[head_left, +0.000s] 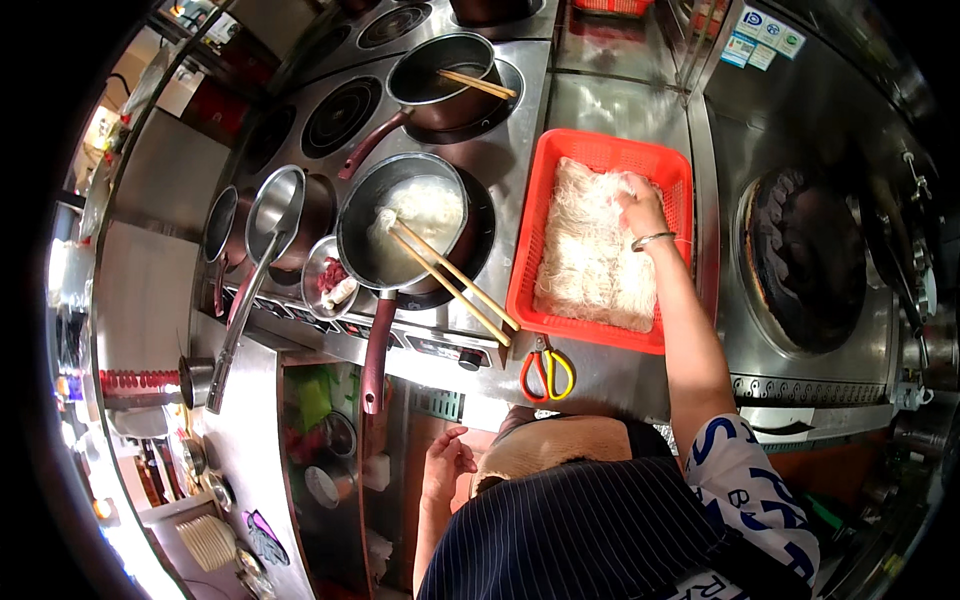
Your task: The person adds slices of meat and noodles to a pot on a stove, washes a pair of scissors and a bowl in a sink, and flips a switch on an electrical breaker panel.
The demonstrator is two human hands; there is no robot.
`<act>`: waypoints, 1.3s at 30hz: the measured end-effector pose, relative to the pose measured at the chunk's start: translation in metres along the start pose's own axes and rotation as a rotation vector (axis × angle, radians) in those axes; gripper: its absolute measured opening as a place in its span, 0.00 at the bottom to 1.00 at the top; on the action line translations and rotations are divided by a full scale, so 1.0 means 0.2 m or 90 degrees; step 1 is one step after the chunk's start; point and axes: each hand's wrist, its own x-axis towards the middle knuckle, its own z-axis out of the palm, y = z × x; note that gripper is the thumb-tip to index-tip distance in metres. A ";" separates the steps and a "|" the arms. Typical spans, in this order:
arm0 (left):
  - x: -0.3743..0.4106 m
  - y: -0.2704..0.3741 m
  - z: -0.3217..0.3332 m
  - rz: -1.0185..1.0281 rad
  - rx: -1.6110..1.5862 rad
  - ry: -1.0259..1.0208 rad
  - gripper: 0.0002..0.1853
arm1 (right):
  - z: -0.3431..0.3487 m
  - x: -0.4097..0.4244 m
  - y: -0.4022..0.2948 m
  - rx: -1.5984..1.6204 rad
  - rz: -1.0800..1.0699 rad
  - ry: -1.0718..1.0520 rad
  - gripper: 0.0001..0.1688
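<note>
My right hand [641, 208] reaches into a red plastic basket [525, 281], its fingers closed around some pale thin noodles [592, 255] at the far right of the basket. More noodles lie in rows under and around it. My left hand [448, 459] hangs low by my waist, fingers loosely curled and apart, holding nothing. On the cooktop left of the basket, a saucepan [352, 259] contains cloudy liquid and noodles. Long wooden chopsticks [450, 279] rest in it, their ends over the front edge. Scissors [547, 375] with red and yellow handles lie before the basket.
Behind stands another dark saucepan [442, 112] with chopsticks [480, 84] across its rim. A small bowl [319, 266] with red and whitish food sits left of the noodle pan, near a long-handled ladle [259, 277]. A round dark griddle [802, 262] is at right.
</note>
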 end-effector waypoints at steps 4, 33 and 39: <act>0.00 0.06 0.06 0.022 0.060 -0.001 0.12 | -0.19 0.01 -0.51 0.264 -0.027 -0.056 0.19; 0.08 1.20 1.47 0.459 0.304 -0.399 0.19 | -0.49 -0.26 -1.01 0.243 -0.287 -0.398 0.28; 0.03 1.35 1.52 0.510 0.151 -0.358 0.16 | -0.34 -0.31 -0.48 0.378 -0.061 -0.250 0.26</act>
